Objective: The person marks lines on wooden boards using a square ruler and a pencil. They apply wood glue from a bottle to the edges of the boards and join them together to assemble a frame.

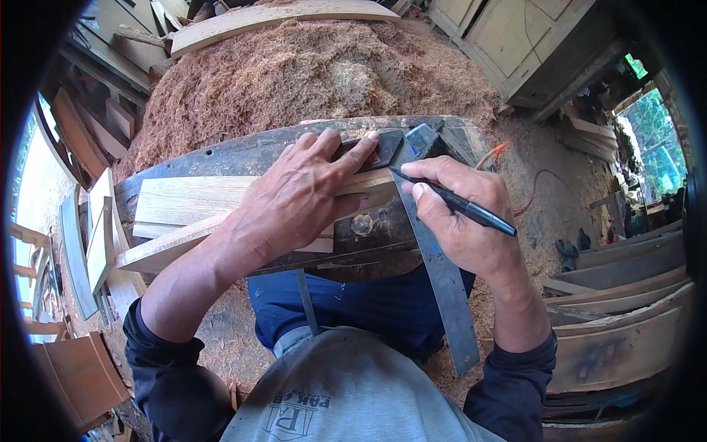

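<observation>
A pale wooden board lies slantwise across the dark workbench. My left hand grips its right part, thumb on the near side, fingers over the dark stock of a square. The square's long grey metal blade slants from the board's right end down past the bench edge toward me. My right hand pinches a black marker pen. The pen's tip is by the blade's upper end, at the board; whether it touches cannot be made out.
Flatter pale boards lie on the bench behind the slanted one. A blue-grey metal tool sits at the bench's far right, near an orange-tipped cord. Wood shavings heap up beyond. Curved planks are stacked at right.
</observation>
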The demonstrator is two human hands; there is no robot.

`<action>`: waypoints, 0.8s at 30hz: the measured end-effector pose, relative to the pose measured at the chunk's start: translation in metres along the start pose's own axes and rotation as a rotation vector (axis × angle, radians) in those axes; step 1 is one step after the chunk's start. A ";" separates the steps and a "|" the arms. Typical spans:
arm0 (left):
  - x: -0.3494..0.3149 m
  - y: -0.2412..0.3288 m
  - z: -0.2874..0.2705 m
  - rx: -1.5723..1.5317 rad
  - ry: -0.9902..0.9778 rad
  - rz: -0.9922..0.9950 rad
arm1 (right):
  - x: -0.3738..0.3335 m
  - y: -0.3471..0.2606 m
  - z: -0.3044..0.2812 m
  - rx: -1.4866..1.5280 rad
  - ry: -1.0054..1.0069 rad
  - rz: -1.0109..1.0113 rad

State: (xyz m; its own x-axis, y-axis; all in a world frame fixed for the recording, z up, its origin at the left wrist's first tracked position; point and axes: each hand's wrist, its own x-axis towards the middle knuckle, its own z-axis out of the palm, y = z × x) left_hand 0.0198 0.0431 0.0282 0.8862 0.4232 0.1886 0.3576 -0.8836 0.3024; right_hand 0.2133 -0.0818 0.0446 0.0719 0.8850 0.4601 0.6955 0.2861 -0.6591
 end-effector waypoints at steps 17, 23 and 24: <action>-0.013 0.006 -0.006 0.067 0.093 0.059 | -0.029 -0.004 0.008 -0.181 -0.096 0.104; -0.068 0.016 -0.023 0.245 -0.082 -0.171 | -0.028 0.021 -0.015 -0.286 0.277 -0.002; -0.069 0.019 -0.028 0.240 -0.128 -0.105 | -0.024 0.027 -0.023 -0.262 0.328 0.045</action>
State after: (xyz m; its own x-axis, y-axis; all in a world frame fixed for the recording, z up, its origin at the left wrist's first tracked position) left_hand -0.0429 0.0024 0.0468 0.8653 0.4994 0.0436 0.4951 -0.8650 0.0817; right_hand 0.2468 -0.1035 0.0297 0.3001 0.7186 0.6273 0.8420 0.1095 -0.5283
